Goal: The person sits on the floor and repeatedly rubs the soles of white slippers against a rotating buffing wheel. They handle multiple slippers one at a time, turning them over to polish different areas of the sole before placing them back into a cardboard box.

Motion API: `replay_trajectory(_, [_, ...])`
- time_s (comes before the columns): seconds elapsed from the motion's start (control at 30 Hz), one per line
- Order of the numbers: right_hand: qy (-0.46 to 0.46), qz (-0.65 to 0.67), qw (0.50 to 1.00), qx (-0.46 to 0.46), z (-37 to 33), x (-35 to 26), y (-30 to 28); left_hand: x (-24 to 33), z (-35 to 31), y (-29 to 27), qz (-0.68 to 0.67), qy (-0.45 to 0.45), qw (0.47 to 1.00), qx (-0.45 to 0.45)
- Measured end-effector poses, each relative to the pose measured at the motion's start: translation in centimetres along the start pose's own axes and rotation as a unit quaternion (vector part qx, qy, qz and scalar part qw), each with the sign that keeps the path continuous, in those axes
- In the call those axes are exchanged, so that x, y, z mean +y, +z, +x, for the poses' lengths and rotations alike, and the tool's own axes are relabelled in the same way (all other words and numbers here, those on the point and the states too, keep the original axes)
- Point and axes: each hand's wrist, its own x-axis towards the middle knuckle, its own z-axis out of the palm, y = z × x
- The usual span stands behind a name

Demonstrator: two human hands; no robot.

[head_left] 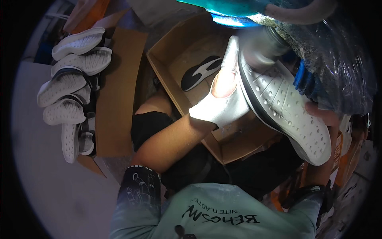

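A white shoe sole (pixel 278 95) with a black side band is held between my hands, its dimpled inner side facing up and its far end against a blurred round tool head (pixel 264 49). My left hand (pixel 223 103), in a white glove with bare and wrapped fingertips, grips the sole's left edge. One wrapped finger points up along that edge. My right hand (pixel 325 115) is closed on the sole's right edge; most of its fingers are hidden beneath.
An open cardboard box (pixel 175 83) below my hands holds a black-and-white sole (pixel 201 73). Several more soles (pixel 65 85) lie stacked at left, beside a cardboard flap (pixel 119 91). A teal machine part (pixel 234 6) and clear plastic sheeting (pixel 346 67) hang overhead at right.
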Motion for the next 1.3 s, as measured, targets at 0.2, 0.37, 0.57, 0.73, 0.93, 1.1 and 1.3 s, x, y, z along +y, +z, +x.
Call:
replay_trajectory(0.2, [-0.027,-0.103,0.989,-0.099,0.8,-0.5,-1.0,-0.5,0.0,0.3,-0.053,-0.009,0.999,0.011])
replay_trajectory(0.37, [0.051,0.076,0.993,-0.071,-0.9,0.5,0.1,-0.3,0.0,-0.2,-0.073,-0.022,0.997,0.008])
replay_trajectory(0.57, [0.055,0.183,0.981,-0.039,-2.8,2.9,2.9,0.1,0.1,0.3,-0.039,0.002,0.998,0.046])
replay_trajectory(0.73, [0.072,0.249,0.96,-0.11,-2.3,3.1,5.7,0.0,0.2,0.9,-0.096,-0.002,0.994,0.052])
replay_trajectory(0.93, [0.069,0.314,0.941,-0.103,-0.9,2.8,10.0,-0.9,0.4,-1.5,0.177,0.207,0.962,-0.013])
replay_trajectory(1.1, [0.046,0.367,0.927,-0.064,1.3,3.4,12.6,-1.0,1.1,-5.1,0.161,0.233,0.956,0.077])
replay_trajectory(1.3, [-0.001,0.416,0.909,-0.005,6.7,5.1,12.9,0.0,1.7,-5.0,0.129,0.281,0.951,0.004])
